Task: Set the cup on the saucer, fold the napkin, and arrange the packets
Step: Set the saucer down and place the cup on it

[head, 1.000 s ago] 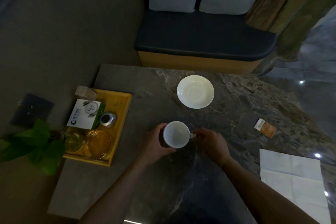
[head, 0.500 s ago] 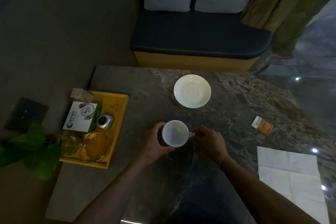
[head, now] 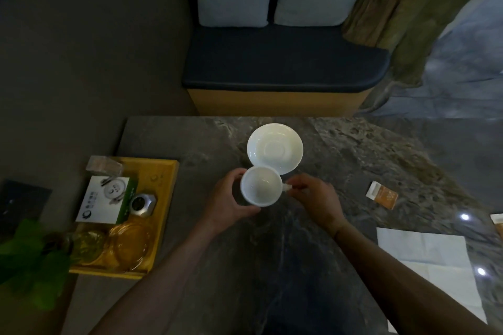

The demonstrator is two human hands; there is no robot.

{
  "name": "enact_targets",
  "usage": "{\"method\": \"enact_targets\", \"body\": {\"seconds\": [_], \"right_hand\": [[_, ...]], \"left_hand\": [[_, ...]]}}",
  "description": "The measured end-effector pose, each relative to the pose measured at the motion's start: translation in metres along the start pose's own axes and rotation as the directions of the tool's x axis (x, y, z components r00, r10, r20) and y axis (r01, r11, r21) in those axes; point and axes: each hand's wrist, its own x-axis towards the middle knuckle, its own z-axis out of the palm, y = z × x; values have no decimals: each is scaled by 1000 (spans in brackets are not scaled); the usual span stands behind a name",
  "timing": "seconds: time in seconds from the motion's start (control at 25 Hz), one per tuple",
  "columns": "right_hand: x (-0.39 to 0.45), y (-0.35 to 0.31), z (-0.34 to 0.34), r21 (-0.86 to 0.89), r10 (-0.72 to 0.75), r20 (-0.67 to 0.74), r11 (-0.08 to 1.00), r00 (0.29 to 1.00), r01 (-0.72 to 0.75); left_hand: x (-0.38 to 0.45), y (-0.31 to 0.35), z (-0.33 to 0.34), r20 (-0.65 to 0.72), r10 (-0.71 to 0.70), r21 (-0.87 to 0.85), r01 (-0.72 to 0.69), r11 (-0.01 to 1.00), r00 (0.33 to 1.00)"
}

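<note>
A white cup (head: pixel 261 185) is held upright over the dark marble table (head: pixel 340 149), its far rim overlapping the near edge of the white saucer (head: pixel 275 147). My left hand (head: pixel 227 200) cups its left side, and my right hand (head: pixel 315 198) pinches the handle on its right. An orange and white packet (head: pixel 382 195) lies flat to the right. Another packet (head: pixel 498 221) shows partly at the right edge. A white unfolded napkin (head: pixel 432 261) lies at the near right.
A yellow tray (head: pixel 163 179) on the left holds a white and green box (head: pixel 104 200), a metal hexagonal tin (head: pixel 142 204), a clear holder and glass dishes. A green plant (head: pixel 30 264) stands at the near left. A cushioned bench (head: pixel 283 62) is behind the table.
Both hands have carried the cup away from me toward the saucer; it now overlaps the saucer's near rim. The view has shifted slightly.
</note>
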Motion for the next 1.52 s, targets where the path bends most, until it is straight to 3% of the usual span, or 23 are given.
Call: {"method": "enact_targets", "body": {"seconds": [0.28, 0.52, 1.52], "right_hand": [[53, 4, -24, -69, -45, -93, 997, 995, 39], [93, 9, -35, -21, 46, -131, 999, 990, -49], [113, 36, -20, -54, 62, -56, 996, 997, -65]], "left_hand": [[64, 29, -10, 58, 21, 52, -24, 998, 998], [104, 47, -7, 87, -18, 42, 15, 999, 996], [120, 39, 7, 55, -133, 204, 120, 972, 990]]}}
